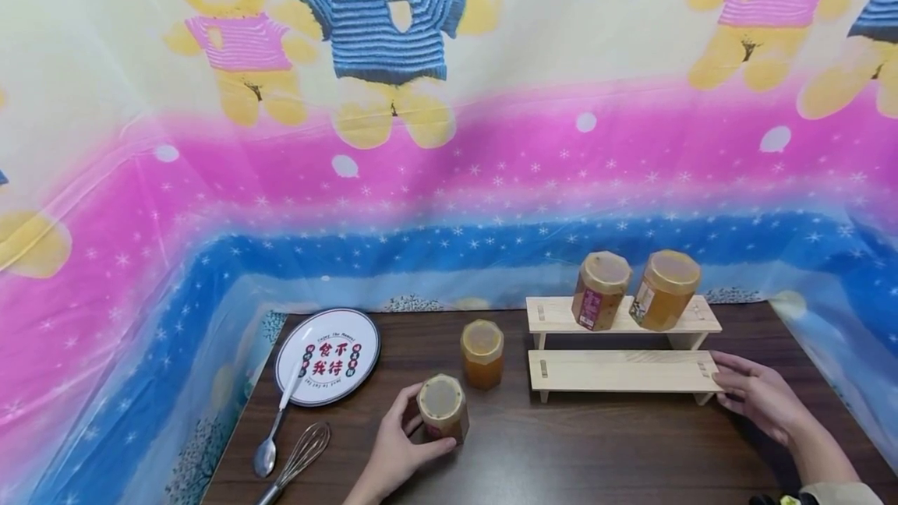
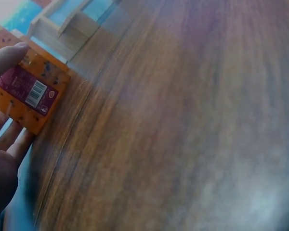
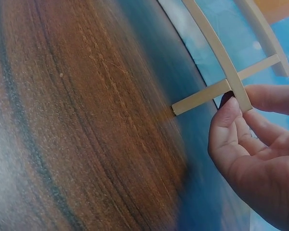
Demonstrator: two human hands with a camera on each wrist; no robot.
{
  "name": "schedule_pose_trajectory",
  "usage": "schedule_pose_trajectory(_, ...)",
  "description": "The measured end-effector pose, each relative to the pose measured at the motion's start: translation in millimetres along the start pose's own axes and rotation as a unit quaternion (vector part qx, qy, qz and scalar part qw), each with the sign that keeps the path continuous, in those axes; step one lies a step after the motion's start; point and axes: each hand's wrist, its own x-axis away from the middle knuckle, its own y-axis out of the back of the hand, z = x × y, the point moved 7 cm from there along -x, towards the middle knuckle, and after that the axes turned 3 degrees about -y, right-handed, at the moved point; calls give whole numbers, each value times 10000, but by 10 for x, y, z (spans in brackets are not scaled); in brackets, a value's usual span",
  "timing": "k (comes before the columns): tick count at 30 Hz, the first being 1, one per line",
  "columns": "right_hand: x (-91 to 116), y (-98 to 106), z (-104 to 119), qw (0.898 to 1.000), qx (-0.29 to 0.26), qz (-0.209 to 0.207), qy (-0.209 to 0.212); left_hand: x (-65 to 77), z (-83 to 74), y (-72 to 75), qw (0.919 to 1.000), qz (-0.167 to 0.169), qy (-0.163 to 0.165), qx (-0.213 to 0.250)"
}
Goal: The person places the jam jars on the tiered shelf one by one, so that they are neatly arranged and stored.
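If the right hand's (image 1: 758, 400) pinched wooden riser (image 1: 620, 371) tilts, jars (image 1: 602, 291) beyond could be toppled; the left hand's (image 1: 403, 439) octagonal jar (image 1: 443, 409) is gripped.

Whisk (image 1: 300, 458) — spoon (image 1: 266, 458) apparently leaning on plate (image 1: 337, 390).

Left hand (image 1: 398, 443) curls in a grip; right hand (image 1: 763, 400) pinches

Your right sleeve (image 1: 835, 494) is pale beige cloth and stops partway along the forearm (image 1: 817, 454). Your left hand (image 1: 401, 446) and right hand (image 1: 761, 400) are bare, and your left wrist (image 1: 369, 483) shows uncovered too.
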Motion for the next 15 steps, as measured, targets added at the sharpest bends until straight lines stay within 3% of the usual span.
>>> schedule_pose_trajectory(15, -12, 32, 9, 9998, -38, 55, -195, 0, -14, 27, 9996, -260, -90, 37)
